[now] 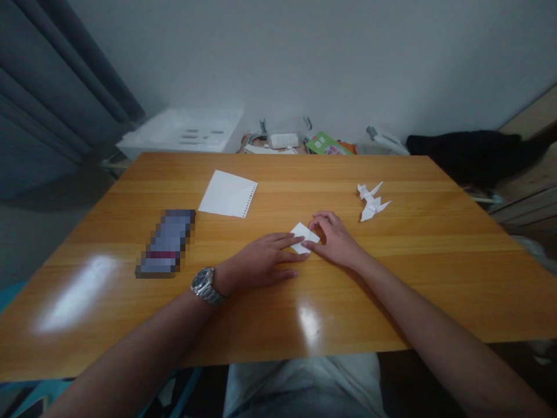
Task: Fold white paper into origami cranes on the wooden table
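A small folded piece of white paper (300, 247) lies on the wooden table between my hands. My left hand (265, 258), with a metal watch (206, 285) at its wrist, rests flat with the fingers apart, fingertips pressing on the paper's left side. At the paper's right corner, my right hand (333, 238) has thumb and fingers curled in a pinch on it. Farther right sit folded white paper figures (371, 206), seemingly origami, touching or overlapping one another. To the left lies a flat white sheet (228, 194) with a perforated right edge.
A phone-like device (166, 244), blurred out, lies on the left of the wooden table (413, 302). Behind the far edge are a white tray-like box (183, 130), a green booklet (326, 144) and a dark cloth (470, 157). A grey curtain hangs at left.
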{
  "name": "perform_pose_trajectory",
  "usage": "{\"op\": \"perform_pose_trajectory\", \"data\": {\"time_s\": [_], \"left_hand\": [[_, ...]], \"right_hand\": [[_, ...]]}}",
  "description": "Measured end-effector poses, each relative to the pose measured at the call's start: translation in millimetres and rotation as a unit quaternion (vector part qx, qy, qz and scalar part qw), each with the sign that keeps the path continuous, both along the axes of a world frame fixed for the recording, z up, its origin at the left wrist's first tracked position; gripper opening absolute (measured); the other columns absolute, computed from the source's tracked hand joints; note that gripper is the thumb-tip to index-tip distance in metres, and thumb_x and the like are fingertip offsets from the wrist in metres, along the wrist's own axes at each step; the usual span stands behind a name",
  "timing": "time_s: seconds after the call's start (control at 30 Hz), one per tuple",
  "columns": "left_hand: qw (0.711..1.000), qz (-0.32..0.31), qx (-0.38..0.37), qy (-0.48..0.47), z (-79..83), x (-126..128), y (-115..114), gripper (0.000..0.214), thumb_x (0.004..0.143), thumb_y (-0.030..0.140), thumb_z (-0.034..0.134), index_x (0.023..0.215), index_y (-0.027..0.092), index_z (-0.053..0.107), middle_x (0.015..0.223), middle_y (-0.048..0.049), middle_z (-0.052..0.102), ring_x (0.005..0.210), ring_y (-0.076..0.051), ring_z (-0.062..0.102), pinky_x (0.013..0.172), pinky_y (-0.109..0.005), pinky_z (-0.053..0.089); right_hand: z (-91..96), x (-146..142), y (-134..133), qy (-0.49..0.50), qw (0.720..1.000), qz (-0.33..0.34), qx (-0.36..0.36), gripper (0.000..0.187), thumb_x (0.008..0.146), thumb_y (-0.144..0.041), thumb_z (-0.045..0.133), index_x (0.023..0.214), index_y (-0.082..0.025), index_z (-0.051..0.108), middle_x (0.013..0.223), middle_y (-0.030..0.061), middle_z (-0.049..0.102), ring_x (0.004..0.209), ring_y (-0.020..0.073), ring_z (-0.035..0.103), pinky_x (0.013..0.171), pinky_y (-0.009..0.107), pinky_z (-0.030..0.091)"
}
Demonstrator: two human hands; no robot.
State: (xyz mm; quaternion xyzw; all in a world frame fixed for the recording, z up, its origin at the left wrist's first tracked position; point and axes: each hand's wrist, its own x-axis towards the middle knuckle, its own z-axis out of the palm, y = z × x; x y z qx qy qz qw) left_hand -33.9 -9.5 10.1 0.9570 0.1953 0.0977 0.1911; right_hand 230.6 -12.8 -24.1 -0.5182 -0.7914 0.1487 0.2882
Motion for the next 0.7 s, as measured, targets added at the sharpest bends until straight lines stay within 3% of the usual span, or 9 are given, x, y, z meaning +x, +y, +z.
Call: {"op": "perform_pose_trajectory", "data": {"time_s": [0.2,0.4,0.7], "left_hand": [[1.000,0.028,-0.013,0.003,5.0,0.3,-4.1,0.044,0.102,0.047,0.053,0.142,0.033,0.059,0.162,-0.0075,0.038,0.143,-0.030,0.046,0.119,-0.047,0.039],[1.000,0.006,0.004,-0.001,4.3,1.8,-2.7,0.046,0.101,0.048,0.053,0.143,0.032,0.058,0.157,-0.0076,0.047,0.144,-0.030,0.044,0.120,-0.049,0.036],[1.000,-0.003,0.002,0.001,1.8,1.2,-1.0,0.046,0.101,0.048,0.053,0.144,0.031,0.057,0.158,-0.0058,0.047,0.146,-0.029,0.043,0.122,-0.049,0.034]], "right_hand": [[-6.4,4.2,8.4,-0.013,0.999,-0.032,0.024,0.020,0.092,-0.040,0.066,0.099,-0.022,0.060,0.116,0.0120,0.054,0.114,0.0304,0.054,0.102,0.048,0.046],[-10.0,0.2,8.4,-0.047,0.995,-0.075,0.052,0.016,0.092,-0.038,0.065,0.091,-0.023,0.061,0.114,0.0126,0.054,0.116,0.0331,0.053,0.102,0.052,0.045],[-7.9,-6.8,8.8,-0.085,0.988,-0.117,0.060,0.012,0.095,-0.032,0.058,0.091,-0.022,0.063,0.115,0.0141,0.055,0.112,0.0339,0.052,0.098,0.052,0.046]]}}
